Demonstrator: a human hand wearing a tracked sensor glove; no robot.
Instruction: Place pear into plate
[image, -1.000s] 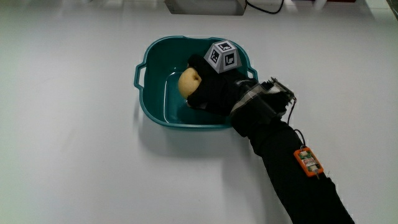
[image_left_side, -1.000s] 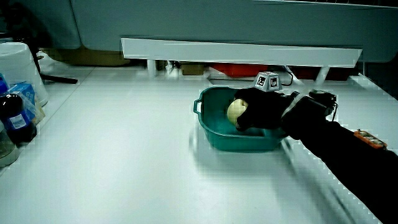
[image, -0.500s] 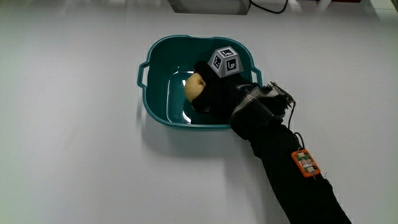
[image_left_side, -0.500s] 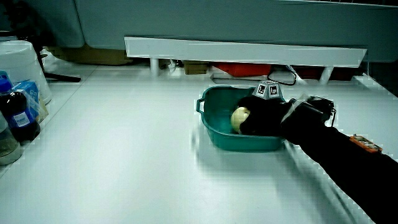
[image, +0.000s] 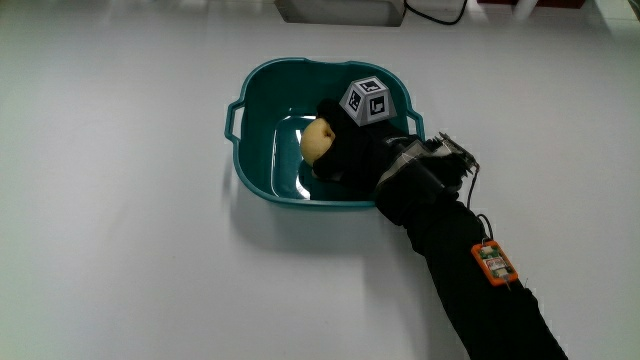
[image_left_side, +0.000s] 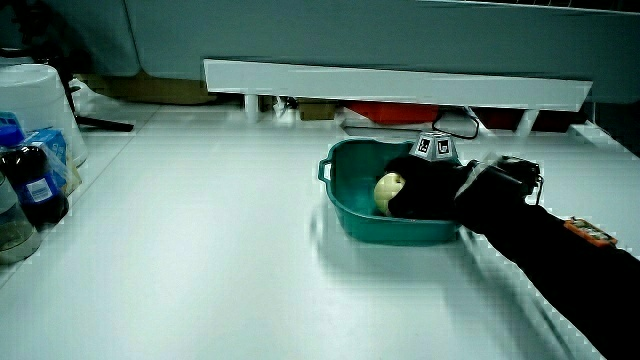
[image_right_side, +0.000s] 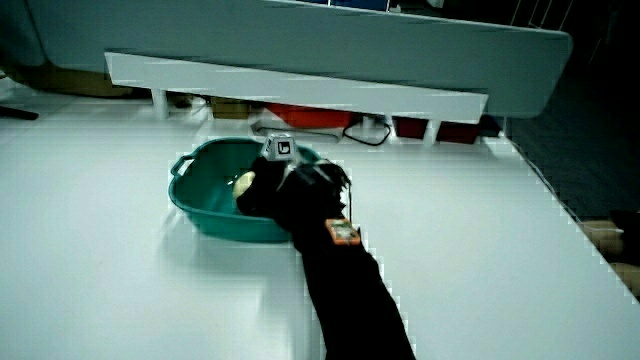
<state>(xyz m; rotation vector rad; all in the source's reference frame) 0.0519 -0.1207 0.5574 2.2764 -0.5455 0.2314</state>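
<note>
The pear (image: 318, 141) is pale yellow and sits inside a teal basin (image: 262, 120), the plate of the task, held in the grip of the gloved hand (image: 352, 152). The basin is deep, with rounded corners and a small handle (image: 233, 116) on the rim farthest from the forearm; it stands on the white surface (image: 120, 220) and holds nothing but the pear and the hand. Its inner floor shows glossy reflections near the fruit. Whether the pear touches that floor or hangs just above it cannot be told.

The hand reaches into the basin over the rim nearest the person, the black fingers curled around the pear so that only one rounded face of the fruit shows. The patterned cube (image: 365, 100) rides on the back of the hand, facing upward, above the basin's rim. The forearm (image: 455, 270) slopes down from the basin toward the person, with a small orange tag (image: 493, 262) on the sleeve.

In both side views the pear (image_left_side: 388, 189) (image_right_side: 245, 184) shows as a light spot against the glove, low inside the basin (image_left_side: 352, 205) (image_right_side: 205, 205). In a side view a dark bottle (image_left_side: 38, 185) stands at the surface's edge, well apart from the basin.
</note>
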